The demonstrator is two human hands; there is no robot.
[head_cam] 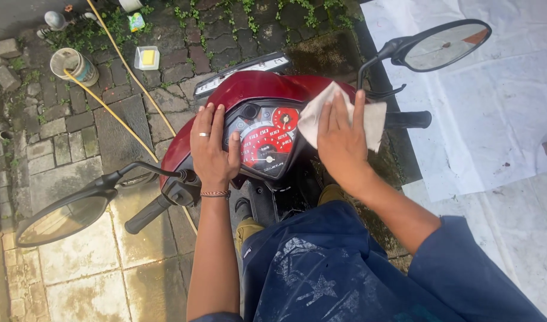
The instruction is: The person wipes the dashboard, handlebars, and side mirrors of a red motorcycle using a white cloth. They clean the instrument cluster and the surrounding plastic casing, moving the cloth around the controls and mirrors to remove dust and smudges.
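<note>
Scooter: we sit astride a dark red scooter (pixel 249 86), its handlebar cowl under both our hands, on wet mossy paving (pixel 65 149).
White sheet: a large pale sheet (pixel 500 119) covers the ground to our right.
Mirrors: the left mirror (pixel 62 217) juts out low on its stalk; the right mirror (pixel 443 45) stands high near the sheet.
Hose: a yellow hose (pixel 121 65) runs across the paving past a small bucket (pixel 73 65) and a tub with a yellow sponge (pixel 147 58).
Instrument panel: the red-faced dial cluster (pixel 267 140) lies between our hands.
Left hand: our left hand (pixel 212 149) rests flat on the cowl beside the dials, fingers spread and relaxed, gripping nothing.
Right hand: our right hand (pixel 340 140) presses flat with fingers extended on the cloth, pinning it rather than clenching it.
Cloth: the pale cloth (pixel 318 113) lies on the cowl's right side, touching the panel's edge.
Risk: we judge that the cloth, pinned only by a flat palm, could slide off the smooth wet cowl; grit trapped under it could scratch the dial cover.
</note>
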